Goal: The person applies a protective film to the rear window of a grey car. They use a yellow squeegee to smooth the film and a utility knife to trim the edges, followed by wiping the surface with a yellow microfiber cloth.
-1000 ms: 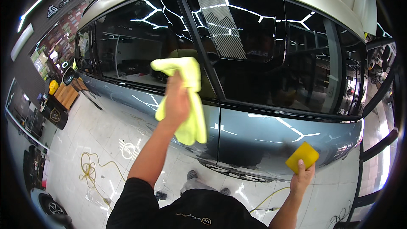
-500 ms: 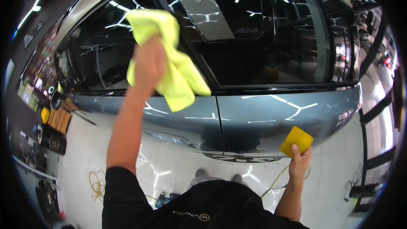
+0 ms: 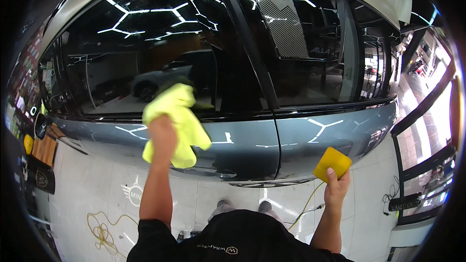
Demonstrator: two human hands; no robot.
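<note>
My left hand (image 3: 162, 138) is closed on a bright yellow-green microfibre cloth (image 3: 187, 133), its fingers mostly hidden by my hand's back and the folds. The cloth hangs over the lower edge of the dark car window (image 3: 116, 68) and the top of the blue-grey car door (image 3: 247, 150). Motion smears its upper part, so I cannot tell where it touches. Lower down and to the right, my right hand (image 3: 336, 187) grips a flat yellow squeegee (image 3: 332, 163), thumb on its near face. The squeegee appears in front of the second door's lower part.
A dark pillar (image 3: 250, 43) divides the two windows, and a patterned strip (image 3: 284, 26) shows on the right one. A yellow cord (image 3: 104, 230) lies coiled on the pale tiled floor (image 3: 179, 194). Wooden blocks (image 3: 44, 149) stand at the far left.
My left hand has brought the cloth down from the window to the window's lower edge. The view has shifted left along the car. My right hand still holds the squeegee.
</note>
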